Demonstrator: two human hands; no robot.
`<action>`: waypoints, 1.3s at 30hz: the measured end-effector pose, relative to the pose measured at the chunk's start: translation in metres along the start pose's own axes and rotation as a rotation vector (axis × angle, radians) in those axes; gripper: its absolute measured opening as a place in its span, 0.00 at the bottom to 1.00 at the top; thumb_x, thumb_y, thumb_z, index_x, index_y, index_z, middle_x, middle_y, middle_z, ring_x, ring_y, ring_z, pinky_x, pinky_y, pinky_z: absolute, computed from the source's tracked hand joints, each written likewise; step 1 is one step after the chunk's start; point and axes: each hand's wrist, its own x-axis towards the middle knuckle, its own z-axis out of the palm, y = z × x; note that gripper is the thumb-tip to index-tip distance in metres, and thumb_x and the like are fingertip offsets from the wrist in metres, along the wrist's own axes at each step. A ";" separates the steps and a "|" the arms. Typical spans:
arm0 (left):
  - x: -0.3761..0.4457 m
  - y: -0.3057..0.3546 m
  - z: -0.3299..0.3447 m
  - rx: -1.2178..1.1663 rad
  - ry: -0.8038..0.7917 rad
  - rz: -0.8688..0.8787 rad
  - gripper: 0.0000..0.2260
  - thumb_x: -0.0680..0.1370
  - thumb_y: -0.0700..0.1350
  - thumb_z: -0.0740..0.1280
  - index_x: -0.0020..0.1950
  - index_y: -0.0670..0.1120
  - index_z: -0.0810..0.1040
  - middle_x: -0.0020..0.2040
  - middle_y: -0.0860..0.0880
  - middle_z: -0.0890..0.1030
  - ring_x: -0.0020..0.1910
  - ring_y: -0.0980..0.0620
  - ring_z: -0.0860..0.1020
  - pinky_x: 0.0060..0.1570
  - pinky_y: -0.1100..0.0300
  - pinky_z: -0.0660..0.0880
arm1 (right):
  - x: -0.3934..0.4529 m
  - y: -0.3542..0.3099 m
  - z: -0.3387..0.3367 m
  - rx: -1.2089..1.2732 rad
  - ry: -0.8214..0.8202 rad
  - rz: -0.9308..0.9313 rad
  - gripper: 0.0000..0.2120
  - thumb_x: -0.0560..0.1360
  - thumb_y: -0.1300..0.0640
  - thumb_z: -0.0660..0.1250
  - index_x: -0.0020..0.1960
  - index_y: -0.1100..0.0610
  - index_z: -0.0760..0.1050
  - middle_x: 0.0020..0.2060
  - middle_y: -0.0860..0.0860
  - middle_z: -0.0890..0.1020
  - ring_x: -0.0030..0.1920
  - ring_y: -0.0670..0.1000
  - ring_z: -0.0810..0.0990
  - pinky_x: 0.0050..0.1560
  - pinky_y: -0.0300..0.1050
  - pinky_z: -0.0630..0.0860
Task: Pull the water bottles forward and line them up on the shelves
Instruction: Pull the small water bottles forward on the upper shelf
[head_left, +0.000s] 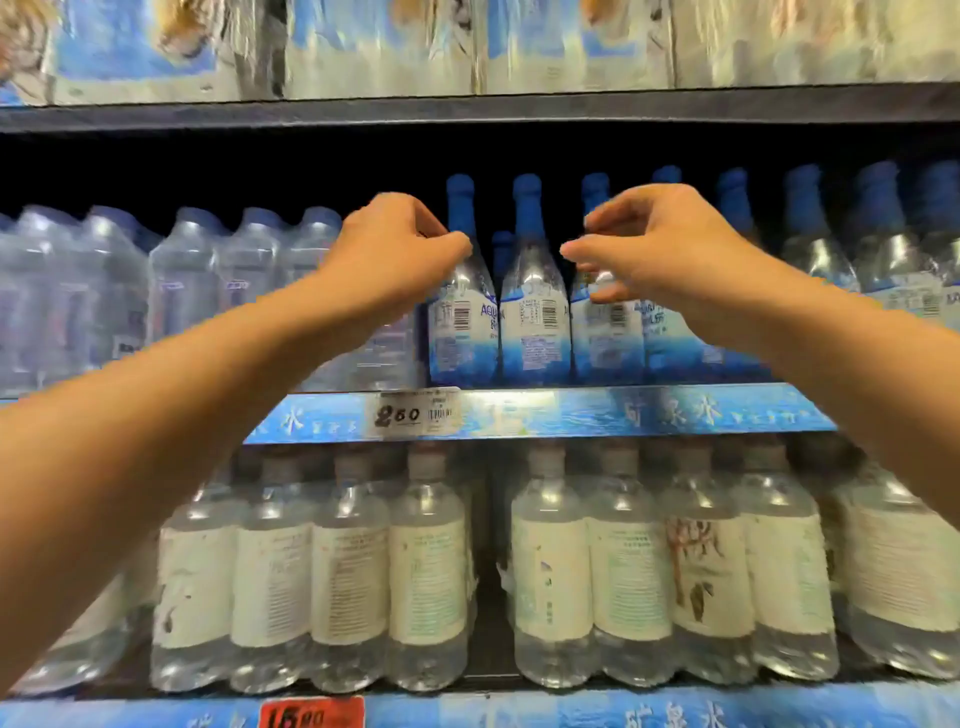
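Two hands' fingers (457, 244) curled, grip unclear — blue-capped bottles (532, 312), mid shelf (623, 410).

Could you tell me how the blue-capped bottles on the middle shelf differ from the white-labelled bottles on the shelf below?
The blue-capped bottles have long, slim necks sleeved in blue; the white-labelled bottles have short necks and pale caps. The former carry blue and white labels with barcodes facing out; the latter carry cream labels. The blue-capped ones stand singly; the white-labelled ones look shrink-wrapped in packs. Both are clear, upright and at their shelf's front.
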 end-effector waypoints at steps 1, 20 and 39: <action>0.006 0.004 0.000 0.032 0.000 -0.010 0.14 0.70 0.54 0.67 0.43 0.45 0.84 0.37 0.46 0.84 0.39 0.50 0.81 0.43 0.53 0.80 | 0.009 -0.005 0.004 -0.099 0.036 -0.021 0.13 0.68 0.53 0.77 0.50 0.55 0.79 0.44 0.53 0.84 0.46 0.53 0.85 0.41 0.51 0.84; 0.065 0.035 0.022 -0.005 -0.184 -0.208 0.06 0.77 0.34 0.59 0.52 0.41 0.72 0.52 0.38 0.77 0.50 0.40 0.79 0.48 0.47 0.81 | 0.091 -0.019 0.055 -0.826 0.072 -0.188 0.21 0.67 0.45 0.77 0.34 0.56 0.68 0.36 0.52 0.73 0.38 0.56 0.76 0.32 0.44 0.69; 0.072 0.033 0.017 -0.075 -0.200 -0.288 0.06 0.76 0.32 0.68 0.44 0.40 0.73 0.48 0.38 0.79 0.43 0.41 0.81 0.46 0.41 0.80 | 0.098 -0.017 0.049 -0.478 -0.093 0.044 0.18 0.67 0.52 0.79 0.38 0.58 0.70 0.36 0.56 0.82 0.34 0.56 0.84 0.36 0.49 0.83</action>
